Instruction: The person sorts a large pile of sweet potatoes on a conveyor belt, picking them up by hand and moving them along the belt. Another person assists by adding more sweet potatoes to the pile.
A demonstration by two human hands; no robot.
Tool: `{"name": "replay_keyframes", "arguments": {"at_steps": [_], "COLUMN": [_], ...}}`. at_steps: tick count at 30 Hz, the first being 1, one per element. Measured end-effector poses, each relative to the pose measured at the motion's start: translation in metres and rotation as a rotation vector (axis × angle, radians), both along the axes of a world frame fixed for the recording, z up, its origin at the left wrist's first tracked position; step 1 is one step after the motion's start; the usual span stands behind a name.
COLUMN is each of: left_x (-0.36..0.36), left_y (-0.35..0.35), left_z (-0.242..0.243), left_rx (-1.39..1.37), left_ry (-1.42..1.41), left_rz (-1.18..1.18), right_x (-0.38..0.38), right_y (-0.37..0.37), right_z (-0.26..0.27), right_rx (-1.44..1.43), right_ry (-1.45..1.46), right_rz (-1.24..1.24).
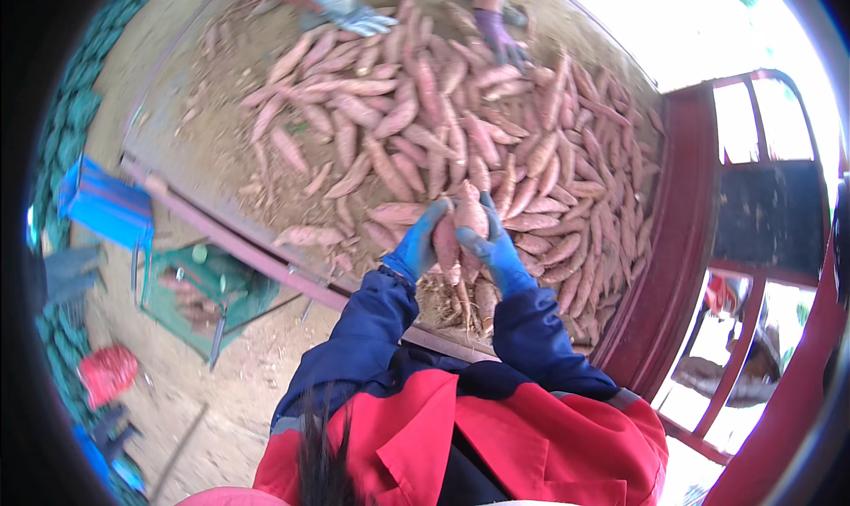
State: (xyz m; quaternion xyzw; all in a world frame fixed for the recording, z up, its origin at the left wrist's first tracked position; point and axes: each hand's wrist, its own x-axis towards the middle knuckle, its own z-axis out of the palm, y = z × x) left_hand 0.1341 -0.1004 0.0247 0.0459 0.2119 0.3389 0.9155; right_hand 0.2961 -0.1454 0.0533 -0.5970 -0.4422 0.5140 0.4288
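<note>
Pink-skinned sweet potatoes (398, 117) lie in a broad heap on a flat bed before me. At the heap's near side, my left hand (420, 240), in a blue work glove, grips a darker sweet potato (446, 246) with its tapered end pointing down toward me. Right beside it, my blue-gloved right hand (499, 253) holds a plumper, paler sweet potato (471, 212). The two roots are side by side between my hands. Thin stringy roots (467, 310) and soil show below them, between my forearms.
Across the heap, another person's gloved hands (499, 40) touch the sweet potatoes. A pink metal edge (252, 230) borders the bed. To its left stand a green mesh bag (219, 300) on a frame, holding sweet potatoes, and a blue stool (106, 204). Red metal rails (684, 240) rise at right.
</note>
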Motion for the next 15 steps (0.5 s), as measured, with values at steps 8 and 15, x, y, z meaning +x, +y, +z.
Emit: {"name": "replay_keyframes", "arguments": {"at_steps": [8, 15], "left_x": [-0.196, -0.477], "left_y": [-0.064, -0.141], "left_z": [0.099, 0.131], "left_rx": [0.091, 0.174], "left_ry": [0.353, 0.677], "left_rz": [0.441, 0.834], "right_x": [-0.176, -0.471], "right_y": [0.019, 0.028], "right_z": [0.104, 0.104], "right_rx": [-0.114, 0.130], "right_ry": [0.471, 0.411], "right_rz": [0.552, 0.927]}}
